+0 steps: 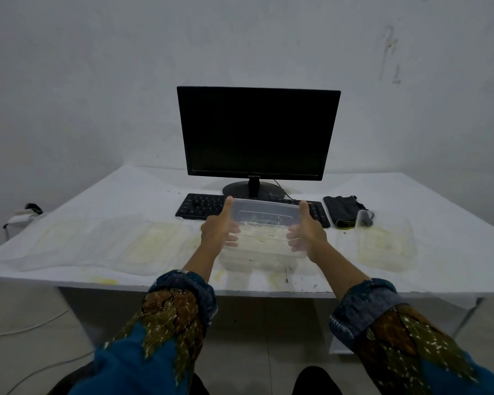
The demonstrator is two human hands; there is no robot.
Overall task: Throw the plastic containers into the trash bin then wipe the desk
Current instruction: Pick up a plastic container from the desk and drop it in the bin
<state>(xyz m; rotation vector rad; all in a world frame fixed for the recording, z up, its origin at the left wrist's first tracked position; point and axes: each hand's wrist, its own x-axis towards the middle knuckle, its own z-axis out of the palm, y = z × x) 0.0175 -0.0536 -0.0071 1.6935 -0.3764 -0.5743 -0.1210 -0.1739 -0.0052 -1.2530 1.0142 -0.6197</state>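
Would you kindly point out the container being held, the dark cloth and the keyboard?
held container (264, 235), head view, middle of its clear body.
dark cloth (341, 209), head view, centre of the fabric.
keyboard (201, 206), head view, keys on its left half.

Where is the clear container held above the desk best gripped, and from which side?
Probably at its two short ends, one hand from each side, thumbs on top, as the left hand and right hand do: the clear container is long, with residue inside.
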